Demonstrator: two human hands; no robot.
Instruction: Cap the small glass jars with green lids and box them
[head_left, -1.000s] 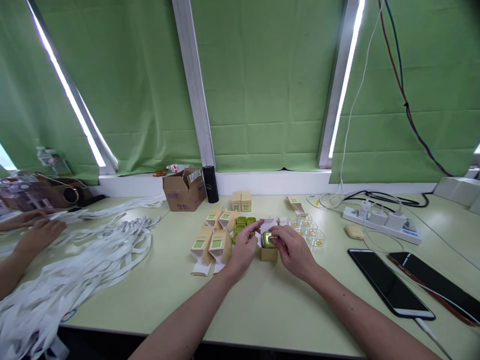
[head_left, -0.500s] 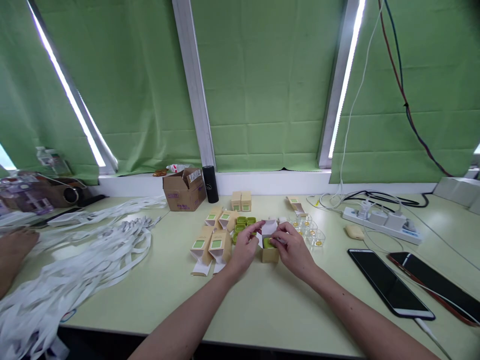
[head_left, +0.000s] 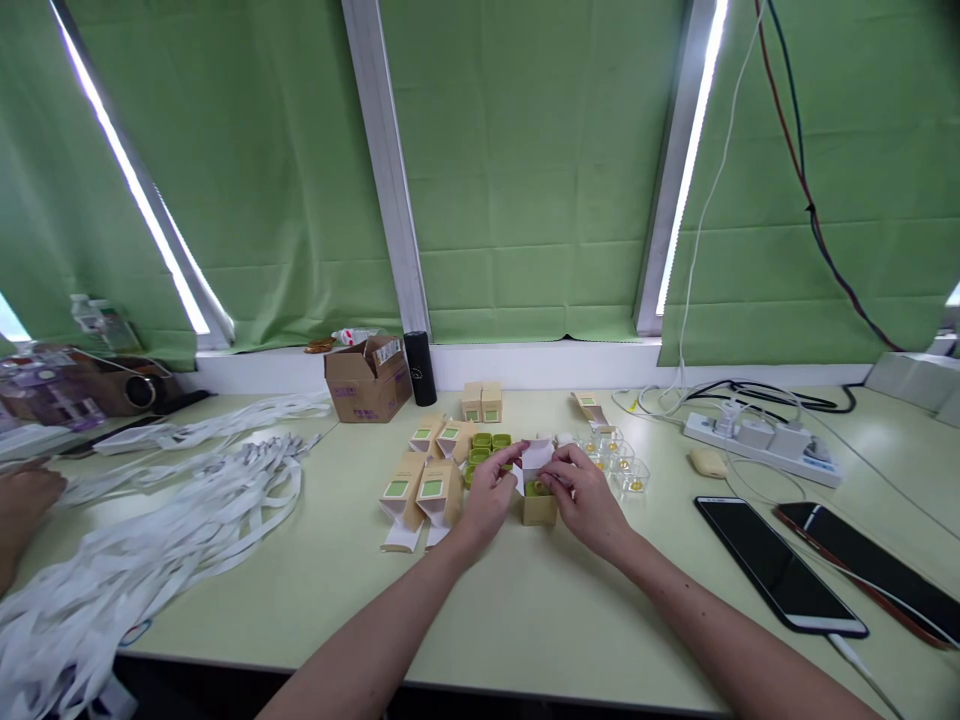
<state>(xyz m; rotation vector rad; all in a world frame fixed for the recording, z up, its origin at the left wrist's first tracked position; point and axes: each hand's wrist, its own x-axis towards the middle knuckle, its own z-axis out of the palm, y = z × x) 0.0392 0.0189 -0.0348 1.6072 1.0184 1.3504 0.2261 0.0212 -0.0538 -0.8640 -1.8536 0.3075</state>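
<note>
A small tan carton (head_left: pixel 539 508) stands upright in the middle of the pale green table (head_left: pixel 525 600), its white top flaps open. A green jar (head_left: pixel 535 488) sits down inside it. My left hand (head_left: pixel 491 495) grips the carton's left side and holds a flap back. On the other side my right hand (head_left: pixel 589 500) is curled, its fingertips pinching at the jar and the carton's rim. More tan cartons (head_left: pixel 420 490) with green labels lie just left of my left hand, and several green jars (head_left: pixel 487 445) sit behind it.
Clear cups with yellow lids (head_left: pixel 622 465) stand right of the carton. Two black phones (head_left: pixel 780 565) and a white power strip (head_left: pixel 757 440) lie at the right. White straps (head_left: pixel 172 510) are heaped at the left, where another person's hand (head_left: pixel 22 500) rests. A brown box (head_left: pixel 367 380) stands by the window.
The green jar has sunk from the carton's mouth down inside it under my right fingers. The other person's hands at the left have drawn back toward the edge.
</note>
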